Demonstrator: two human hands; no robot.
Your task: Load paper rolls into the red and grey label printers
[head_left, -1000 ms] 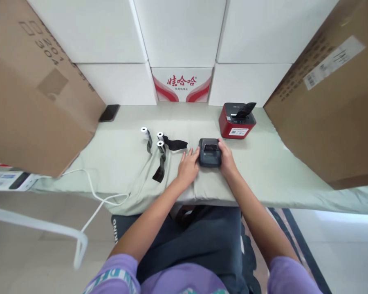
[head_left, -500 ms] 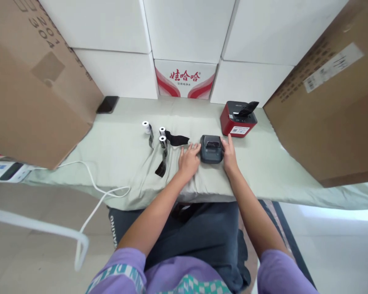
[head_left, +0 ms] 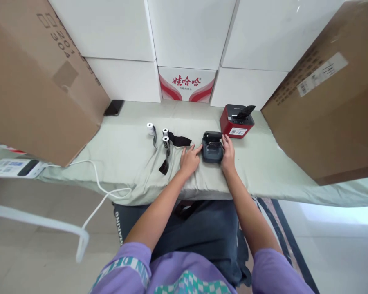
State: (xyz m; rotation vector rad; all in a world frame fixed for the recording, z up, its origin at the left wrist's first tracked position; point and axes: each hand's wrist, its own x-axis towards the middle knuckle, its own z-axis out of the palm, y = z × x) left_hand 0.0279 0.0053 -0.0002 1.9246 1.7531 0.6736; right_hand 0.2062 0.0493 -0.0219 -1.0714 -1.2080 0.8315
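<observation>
A small dark grey thermal printer (head_left: 212,154) sits on the cloth-covered table with its lid (head_left: 213,135) raised at the back. My right hand (head_left: 228,155) grips the printer's right side, fingertips by the lid's edge. My left hand (head_left: 190,160) is open with its fingers spread, the index fingertip at the printer's left side. Left of that hand stand a white paper roll (head_left: 150,129) and two more rolls close together, each with a dark strip trailing from it. One black strip (head_left: 180,141) reaches to my left fingertips.
Behind the right hand stands a red and black printer (head_left: 236,121) with a dark strip sticking out. Large cardboard boxes flank the table, left (head_left: 49,90) and right (head_left: 328,106). White boxes (head_left: 184,36) line the back. A phone (head_left: 114,108) and a white cable (head_left: 98,179) lie on the left.
The small printer's lid has gone from closed to raised. My right fingers have shifted to the lid's edge, while the left hand stays beside the printer. The camera view has shifted slightly.
</observation>
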